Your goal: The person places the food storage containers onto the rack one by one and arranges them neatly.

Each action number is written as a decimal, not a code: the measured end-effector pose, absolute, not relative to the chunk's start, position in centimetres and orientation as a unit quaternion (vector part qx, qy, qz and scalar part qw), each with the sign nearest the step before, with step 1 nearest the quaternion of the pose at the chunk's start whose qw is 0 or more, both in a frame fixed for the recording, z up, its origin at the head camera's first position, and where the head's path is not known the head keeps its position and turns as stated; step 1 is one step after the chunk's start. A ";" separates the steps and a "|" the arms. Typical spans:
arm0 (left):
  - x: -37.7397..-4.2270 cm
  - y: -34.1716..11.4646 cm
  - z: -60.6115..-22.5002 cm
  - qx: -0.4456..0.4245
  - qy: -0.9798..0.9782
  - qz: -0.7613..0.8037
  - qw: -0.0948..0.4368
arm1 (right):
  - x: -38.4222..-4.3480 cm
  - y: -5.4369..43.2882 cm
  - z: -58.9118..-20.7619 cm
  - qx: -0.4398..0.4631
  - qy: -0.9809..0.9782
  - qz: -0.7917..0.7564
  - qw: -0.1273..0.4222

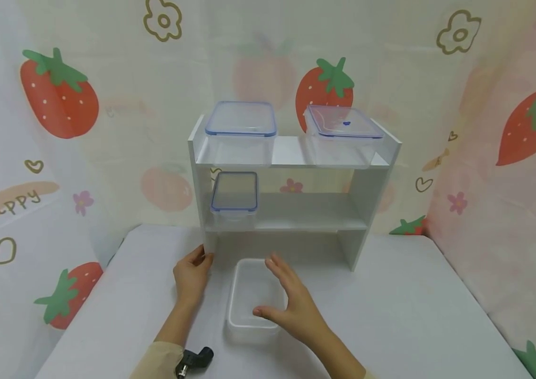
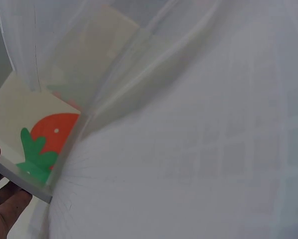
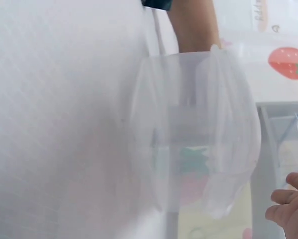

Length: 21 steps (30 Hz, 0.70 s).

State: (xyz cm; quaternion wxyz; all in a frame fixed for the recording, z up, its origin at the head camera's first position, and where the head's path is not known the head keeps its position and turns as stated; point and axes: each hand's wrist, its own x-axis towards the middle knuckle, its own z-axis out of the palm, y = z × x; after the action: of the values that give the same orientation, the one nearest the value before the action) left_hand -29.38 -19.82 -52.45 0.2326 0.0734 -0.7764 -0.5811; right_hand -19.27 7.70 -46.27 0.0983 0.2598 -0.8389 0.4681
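Note:
A white two-tier shelf rack (image 1: pixel 310 213) stands at the back of the table. My left hand (image 1: pixel 192 276) pinches the front edge of its left side panel, low down. In the left wrist view, the thumb and fingers (image 2: pixel 12 206) lie on opposite faces of the panel (image 2: pixel 24 183). A clear plastic food container (image 1: pixel 251 331) without a lid sits on the table before the rack. Over its right side, my right hand (image 1: pixel 296 308) hovers with fingers spread and holds nothing. The right wrist view shows the container (image 3: pixel 233 124) apart from the fingers (image 3: pixel 283 196).
Two clear containers with blue-edged lids, one left (image 1: pixel 241 118) and one right (image 1: pixel 345 123), stand on the top tier. A smaller lidded container (image 1: pixel 234 192) is on the middle tier at left. Strawberry-print curtains (image 1: pixel 107 184) surround the white table (image 1: pixel 414 316).

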 end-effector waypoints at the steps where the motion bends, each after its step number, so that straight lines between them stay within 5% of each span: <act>1: -29.4 -19.8 -52.5 0.074 -0.777 -0.579 0.234 | -19.1 7.7 -46.5 0.258 -0.839 0.469 0.095; 21: -29.5 -19.9 -52.6 0.078 -0.780 -0.578 0.228 | -17.6 8.2 -49.6 0.217 -0.841 0.493 0.048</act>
State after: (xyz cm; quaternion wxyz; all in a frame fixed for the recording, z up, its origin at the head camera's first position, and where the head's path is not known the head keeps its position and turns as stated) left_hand -29.50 -19.94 -52.63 0.2284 0.0783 -0.7798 -0.5776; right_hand -17.64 8.20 -49.58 0.0484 0.2167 -0.8410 0.4933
